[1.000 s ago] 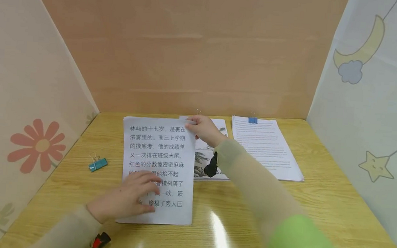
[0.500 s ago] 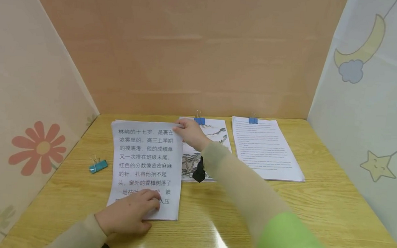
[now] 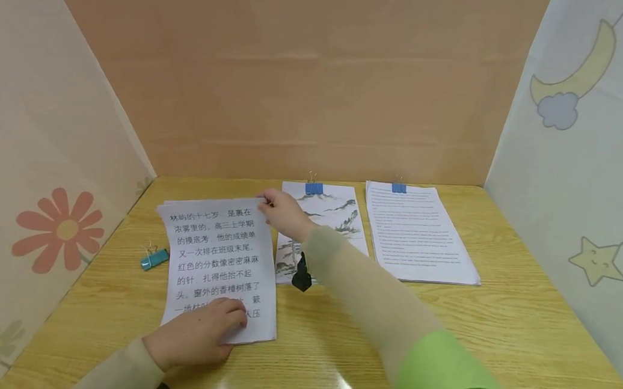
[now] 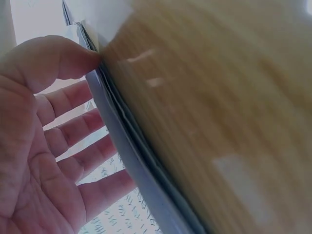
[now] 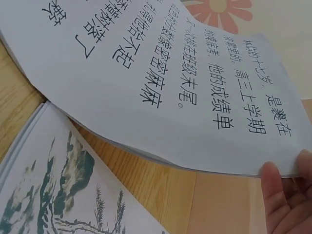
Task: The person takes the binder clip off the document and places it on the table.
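Observation:
A stack of printed sheets (image 3: 215, 254) with large Chinese text lies at the left of the table, its upper part lifted and slightly bowed. My right hand (image 3: 287, 214) pinches its top right corner; in the right wrist view the thumb and fingers (image 5: 271, 183) hold that corner. At the bottom edge my left hand (image 3: 195, 334) grips the stack. The left wrist view shows the thumb (image 4: 73, 56) against the layered edge, with the fingers spread over the printed side. A teal binder clip (image 3: 154, 259) rests on the table just left of the stack.
Right of the stack lies a landscape picture bundle (image 3: 337, 211) with a blue binder clip (image 3: 314, 188). Farther right, a text bundle (image 3: 417, 238) carries another blue clip (image 3: 399, 188). A back panel and decorated side panels (image 3: 65, 231) enclose the wooden table (image 3: 442, 342).
The stack has shifted left with my right hand, uncovering more of the picture bundle, and now tilts. My left hand has come to the bottom edge and taken hold there.

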Tool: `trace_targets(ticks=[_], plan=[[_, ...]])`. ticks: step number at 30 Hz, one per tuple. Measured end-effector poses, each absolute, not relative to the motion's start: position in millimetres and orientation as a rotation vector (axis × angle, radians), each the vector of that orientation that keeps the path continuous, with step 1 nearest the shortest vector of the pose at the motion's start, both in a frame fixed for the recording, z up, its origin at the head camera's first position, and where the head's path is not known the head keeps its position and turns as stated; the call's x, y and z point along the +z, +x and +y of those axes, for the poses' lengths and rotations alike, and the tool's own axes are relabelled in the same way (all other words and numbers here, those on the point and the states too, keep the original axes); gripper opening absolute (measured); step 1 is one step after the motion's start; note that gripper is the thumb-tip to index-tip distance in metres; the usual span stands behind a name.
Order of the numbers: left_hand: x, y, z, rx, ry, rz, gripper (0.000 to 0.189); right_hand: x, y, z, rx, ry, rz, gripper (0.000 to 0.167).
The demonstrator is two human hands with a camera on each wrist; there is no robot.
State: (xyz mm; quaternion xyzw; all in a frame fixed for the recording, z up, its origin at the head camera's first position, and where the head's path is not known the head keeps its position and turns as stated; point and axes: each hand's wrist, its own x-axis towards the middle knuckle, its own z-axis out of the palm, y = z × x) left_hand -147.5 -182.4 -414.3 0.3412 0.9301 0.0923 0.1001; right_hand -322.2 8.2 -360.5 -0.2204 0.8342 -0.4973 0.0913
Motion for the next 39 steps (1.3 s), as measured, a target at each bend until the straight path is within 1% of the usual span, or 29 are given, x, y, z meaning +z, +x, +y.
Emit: trace_targets(ticks=[7, 16, 24, 33, 39], plan=[[-416, -147, -187, 0.293, 1.002, 2.770, 0.036, -364, -320, 3, -1.398, -0.656, 2.490, 0.033], [-416, -147, -190, 0.318, 1.003, 2.770, 0.033, -375, -325, -1, -1.421, -0.562, 2.451, 0.037], [-415, -147, -191, 0.328, 0.999, 2.760, 0.033, -381, -326, 12, -1.327, -0.630, 2.426, 0.053], [-413, -153, -191, 0.311, 1.005, 2.768, 0.034, -368, -309, 50, -1.350, -0.697, 2.432, 0.044], [-414, -164, -195, 0.286, 1.019, 2.769, 0.034, -362, -292, 87, -1.433, -0.653, 2.390, 0.040]])
